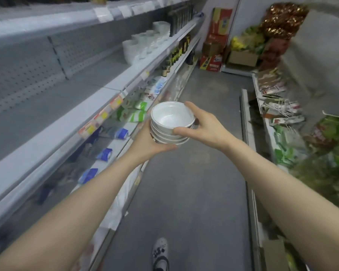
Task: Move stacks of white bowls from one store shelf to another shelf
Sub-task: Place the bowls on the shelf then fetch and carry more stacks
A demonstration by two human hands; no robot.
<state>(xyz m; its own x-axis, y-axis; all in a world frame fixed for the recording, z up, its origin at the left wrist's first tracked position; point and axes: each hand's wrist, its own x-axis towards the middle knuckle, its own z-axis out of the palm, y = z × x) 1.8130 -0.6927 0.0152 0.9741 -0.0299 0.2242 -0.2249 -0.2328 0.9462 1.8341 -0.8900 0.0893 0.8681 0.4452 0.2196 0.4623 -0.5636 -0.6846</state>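
I carry a short stack of white bowls [171, 122] with dark rims in the middle of the aisle, at chest height. My left hand [148, 142] cups the stack from below and on its left side. My right hand [201, 124] grips the stack's right side, thumb on the front and fingers round the far rim. Further down on the left, more white bowls and dishes [145, 45] stand in stacks on a grey shelf [53, 98] whose near stretch is bare.
Below the grey shelf, lower shelves hold blue and green packets [123, 114] and dark bottles [176, 53]. Red and brown cartons [213, 55] stand at the aisle's end. Bagged goods [282, 114] fill the right shelves. My shoe [160, 253] is on the grey floor.
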